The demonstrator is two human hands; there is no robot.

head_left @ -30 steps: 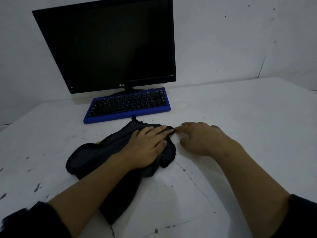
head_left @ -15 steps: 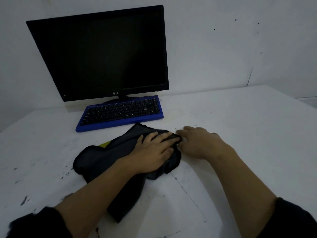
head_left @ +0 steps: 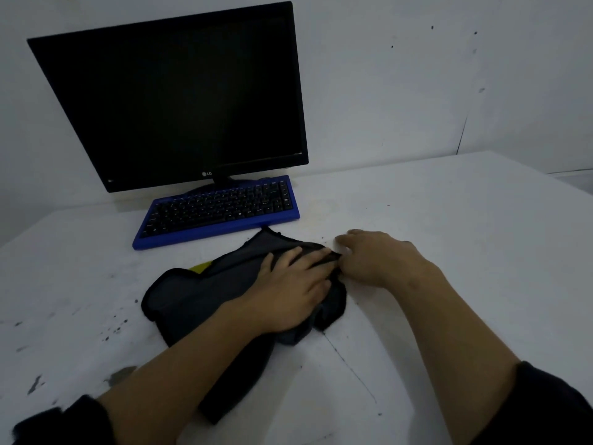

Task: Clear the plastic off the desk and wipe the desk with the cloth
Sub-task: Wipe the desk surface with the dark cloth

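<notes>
A dark grey cloth (head_left: 192,297) lies crumpled on the white desk (head_left: 465,252) in front of the keyboard. My left hand (head_left: 295,284) lies flat on the cloth's right part, fingers straight and pressing down. My right hand (head_left: 378,258) rests palm down on the desk just right of the cloth, with its thumb side touching the cloth's right edge and the index finger stretched out. A small yellow-green patch (head_left: 200,268) peeks out at the cloth's far edge; I cannot tell what it is.
A black monitor (head_left: 179,101) stands at the back against the wall, and a blue keyboard (head_left: 218,210) lies right before it, close behind the cloth. Dark specks and scuffs mark the desk's left side. The desk's right edge (head_left: 564,178) runs at the far right.
My right hand has slid left until it touches the cloth's right edge. My left hand stays flat on the cloth. The view has shifted slightly.
</notes>
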